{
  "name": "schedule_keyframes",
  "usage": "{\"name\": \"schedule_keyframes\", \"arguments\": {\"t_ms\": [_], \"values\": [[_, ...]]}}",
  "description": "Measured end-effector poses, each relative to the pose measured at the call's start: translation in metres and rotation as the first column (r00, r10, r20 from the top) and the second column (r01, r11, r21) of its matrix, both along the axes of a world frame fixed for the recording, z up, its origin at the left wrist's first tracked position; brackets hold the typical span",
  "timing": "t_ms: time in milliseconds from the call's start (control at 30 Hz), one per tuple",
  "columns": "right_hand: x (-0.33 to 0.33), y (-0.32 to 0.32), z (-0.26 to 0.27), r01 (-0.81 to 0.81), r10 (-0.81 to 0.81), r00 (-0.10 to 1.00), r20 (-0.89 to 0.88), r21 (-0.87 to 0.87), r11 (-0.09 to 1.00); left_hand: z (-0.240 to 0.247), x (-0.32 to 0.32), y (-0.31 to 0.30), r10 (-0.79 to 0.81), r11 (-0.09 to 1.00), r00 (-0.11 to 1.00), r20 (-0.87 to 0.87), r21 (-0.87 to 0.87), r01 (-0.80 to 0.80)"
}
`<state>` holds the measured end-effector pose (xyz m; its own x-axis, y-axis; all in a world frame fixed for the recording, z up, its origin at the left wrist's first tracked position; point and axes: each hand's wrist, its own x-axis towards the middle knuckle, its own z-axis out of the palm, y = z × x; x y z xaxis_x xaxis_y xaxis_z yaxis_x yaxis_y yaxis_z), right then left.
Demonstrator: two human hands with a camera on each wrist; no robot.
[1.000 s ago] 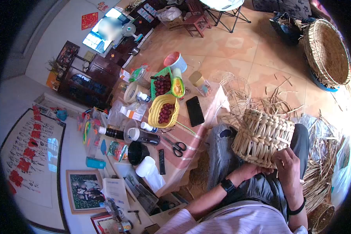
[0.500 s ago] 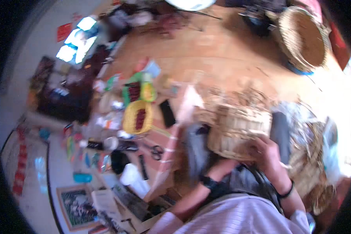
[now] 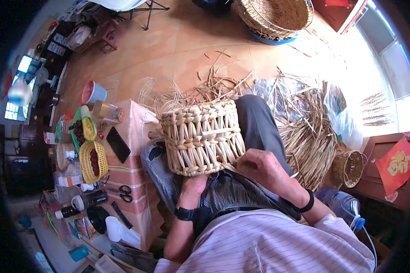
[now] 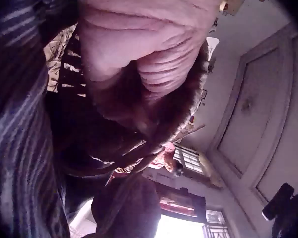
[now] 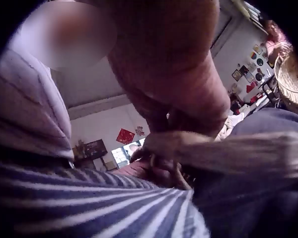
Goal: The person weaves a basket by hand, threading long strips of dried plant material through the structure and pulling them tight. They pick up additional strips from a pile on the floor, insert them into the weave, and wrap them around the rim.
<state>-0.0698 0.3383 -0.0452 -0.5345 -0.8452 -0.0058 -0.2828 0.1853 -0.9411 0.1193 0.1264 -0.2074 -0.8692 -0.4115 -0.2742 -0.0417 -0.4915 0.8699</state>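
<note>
Your left hand point(image 3: 193, 184) cups the underside of the pale woven straw basket point(image 3: 200, 136), fingers curled against its weave. Your right hand point(image 3: 263, 167) rests at the basket's near right rim, fingertips pinching a flat straw strand point(image 5: 238, 148). The basket lies tipped on your lap, its side facing up. The cloth-covered table point(image 3: 136, 168) stands just beside your left knee, and a heap of loose dry straw point(image 3: 307, 141) lies near your right. The basket has thick plaited bands above and below upright ribs.
</note>
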Motion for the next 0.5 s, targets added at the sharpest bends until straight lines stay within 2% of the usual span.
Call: {"name": "schedule_keyframes", "arguments": {"t_ms": [33,100,167,233,333,433,500], "values": [[-0.002,-0.004,0.000,0.039,-0.039,0.999,0.020,0.007,0.999,-0.004,0.002,-0.002,0.058,0.992,0.998,-0.039,0.115,-0.053],[-0.005,-0.015,0.001,0.109,-0.110,0.992,0.060,0.021,0.994,-0.034,0.012,-0.010,0.114,0.991,0.993,-0.022,0.079,-0.112],[-0.005,-0.022,-0.004,0.096,-0.091,0.987,0.130,-0.034,0.995,0.000,0.001,0.000,0.142,0.977,0.990,-0.019,0.161,-0.137],[-0.004,-0.029,-0.022,0.099,-0.079,0.968,0.237,-0.072,0.992,0.035,-0.012,0.014,0.078,0.991,0.996,0.042,0.106,-0.082],[-0.005,-0.028,-0.016,0.079,-0.051,0.888,0.458,-0.044,0.996,0.033,-0.013,0.015,0.111,0.983,0.993,0.034,0.143,-0.114],[-0.003,-0.029,-0.027,0.108,-0.054,0.869,0.492,-0.082,0.991,0.029,-0.016,0.013,0.095,0.989,0.995,-0.031,0.116,-0.091],[-0.005,-0.028,-0.031,0.081,-0.051,0.877,0.477,-0.041,0.996,0.029,-0.017,0.008,-0.034,0.998,0.999,-0.026,0.057,0.035]]}}
